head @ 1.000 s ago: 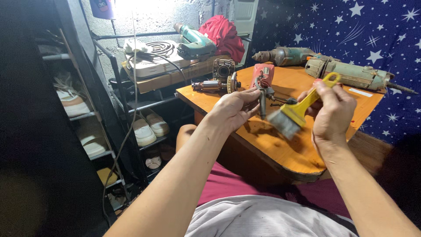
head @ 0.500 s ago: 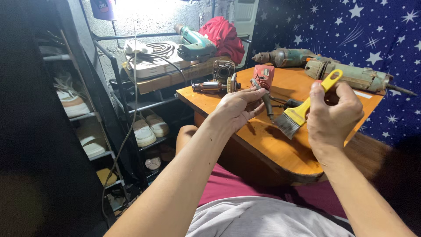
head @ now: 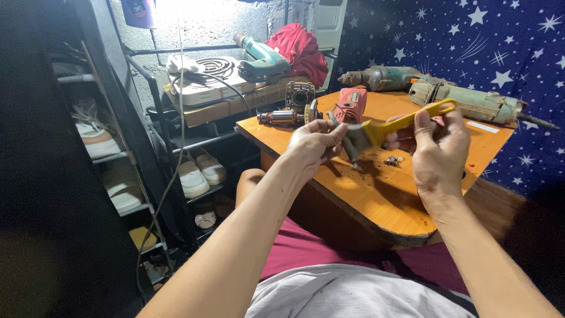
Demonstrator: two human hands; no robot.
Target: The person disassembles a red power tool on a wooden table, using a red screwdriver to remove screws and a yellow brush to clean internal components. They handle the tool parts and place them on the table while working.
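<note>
Orange wood makes up the low table (head: 376, 194), its near edge rounded and worn, with dark grit scattered around a small metal bit (head: 392, 160) near the middle. Above that patch, the left hand (head: 315, 144) is curled, its fingers pinched on a small dark metal part (head: 351, 154) that hangs down toward the tabletop; what the part is I cannot tell for sure. The right hand (head: 438, 150) is raised just beside it, thumb and fingers gripped round the yellow handle of a paintbrush (head: 400, 121), whose bristle end points at the left hand and touches the held part. Farther back on the table lie a motor armature (head: 282, 118), a red grinder housing (head: 351, 105) and 2 worn power tools (head: 424, 85). To the left stands a dark rack with shoes (head: 197, 174); behind hangs a blue star-printed cloth (head: 500, 41).
</note>
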